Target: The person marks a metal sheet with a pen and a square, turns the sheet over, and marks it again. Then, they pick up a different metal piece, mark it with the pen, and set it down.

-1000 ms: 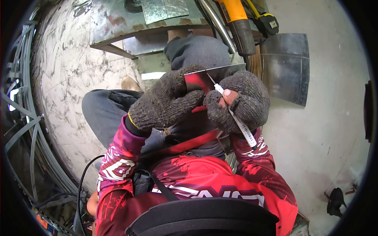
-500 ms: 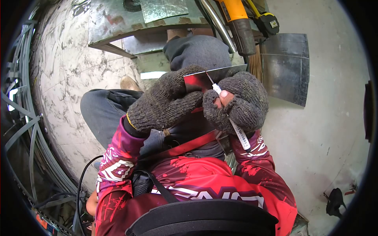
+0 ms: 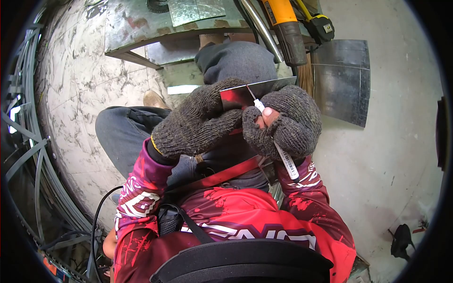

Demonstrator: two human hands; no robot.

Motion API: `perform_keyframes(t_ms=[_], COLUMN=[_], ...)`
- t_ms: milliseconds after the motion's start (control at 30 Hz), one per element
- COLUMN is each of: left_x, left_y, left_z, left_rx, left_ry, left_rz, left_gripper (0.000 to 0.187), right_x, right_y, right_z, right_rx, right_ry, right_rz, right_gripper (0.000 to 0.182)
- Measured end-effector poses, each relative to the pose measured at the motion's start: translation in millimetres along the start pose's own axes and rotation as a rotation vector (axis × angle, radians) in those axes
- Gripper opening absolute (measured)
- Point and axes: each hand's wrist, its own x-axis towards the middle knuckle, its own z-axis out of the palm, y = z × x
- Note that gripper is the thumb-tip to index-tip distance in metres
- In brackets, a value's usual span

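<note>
My left hand point(image 3: 200, 120), in a dark grey knitted glove, is closed on the left end of a thin shiny metal sheet point(image 3: 236, 96) that mirrors the red of my shirt. In my right hand point(image 3: 288, 122), gloved alike with bare fingertips poking out, is a slim white marker pen point(image 3: 287, 160) with a printed label. Its thin tip points up to the sheet's upper edge and appears to touch it there. The right end of the sheet passes behind my right glove, where it is partly hidden.
Ahead stands a metal bench point(image 3: 141, 28) bearing small metal plates point(image 3: 198, 10), an orange-and-black power tool point(image 3: 285, 28) and a yellow-black tape measure point(image 3: 323, 28). A large dark sheet point(image 3: 342, 82) lies to the right. Long metal strips point(image 3: 42, 170) line the left side.
Almost nothing differs. Both hands, the sheet and the marker pen keep their places, with only a very slight shift of the whole view.
</note>
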Motion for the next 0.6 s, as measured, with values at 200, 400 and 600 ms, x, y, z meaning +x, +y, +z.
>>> perform_keyframes(t_ms=[200, 400, 600], left_x=[1, 1, 1], left_y=[0, 2, -2], left_z=[-2, 0, -1], left_rx=[0.087, 0.033, 0.087], left_ry=[-0.009, 0.002, 0.003], left_rz=[0.015, -0.001, 0.035], left_gripper=[0.04, 0.035, 0.035], right_x=[0, -4, -1], right_y=[16, 24, -3], right_z=[7, 6, 1], right_rx=[0.186, -0.008, 0.774], right_ry=[0.172, 0.054, -0.019], right_rz=[-0.11, -0.296, 0.342], right_gripper=[0.022, 0.038, 0.033])
